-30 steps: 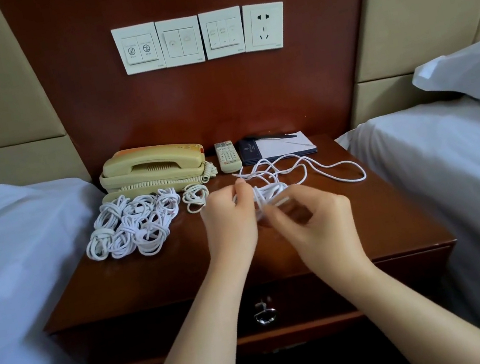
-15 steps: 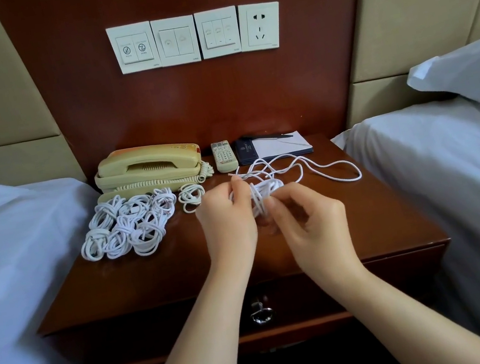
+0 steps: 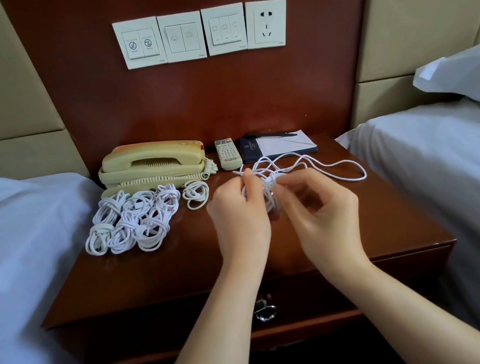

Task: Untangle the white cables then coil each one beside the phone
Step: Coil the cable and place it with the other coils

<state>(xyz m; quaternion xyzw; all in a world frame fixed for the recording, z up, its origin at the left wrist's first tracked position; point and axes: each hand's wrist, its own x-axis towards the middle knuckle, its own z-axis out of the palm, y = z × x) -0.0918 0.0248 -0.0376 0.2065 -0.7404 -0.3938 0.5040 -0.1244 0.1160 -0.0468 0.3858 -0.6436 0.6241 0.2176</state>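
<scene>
Here the left hand (image 3: 237, 211) and right hand (image 3: 320, 209) pinch the tangled cable (image 3: 273, 178), coiled cables (image 3: 133, 223), phone (image 3: 152, 162) and remote (image 3: 228, 153) just behind.

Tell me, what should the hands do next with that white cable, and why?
Probably wind one more loop of the white cable onto the turns the left hand holds, since the right hand pinches it there and long slack lies loose on the nightstand.

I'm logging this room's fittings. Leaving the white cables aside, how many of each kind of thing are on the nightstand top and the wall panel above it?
Phone: 1
Remote control: 1
Notepad: 1
Pen: 1
Switch plates: 3
Socket plate: 1
Total: 8
</scene>
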